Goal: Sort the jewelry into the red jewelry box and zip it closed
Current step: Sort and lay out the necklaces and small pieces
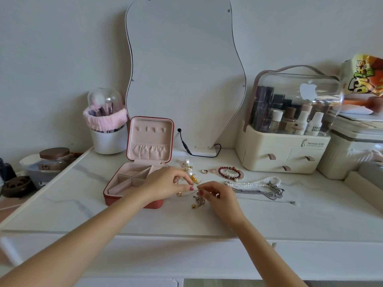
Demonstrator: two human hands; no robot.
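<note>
left hand (165,181) and right hand (217,195) pinching thin chain (191,192), apparently gold, beside open red jewelry box (132,183).

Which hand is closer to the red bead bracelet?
The right hand. It is just below and left of the red bead bracelet. The left hand is farther left, in front of the jewelry box.

The jewelry box (132,200) has a matt red shell and soft pink cloth lining; the table (269,220) is smooth white marble-look; the pearl necklace (253,183) is glossy.
</note>
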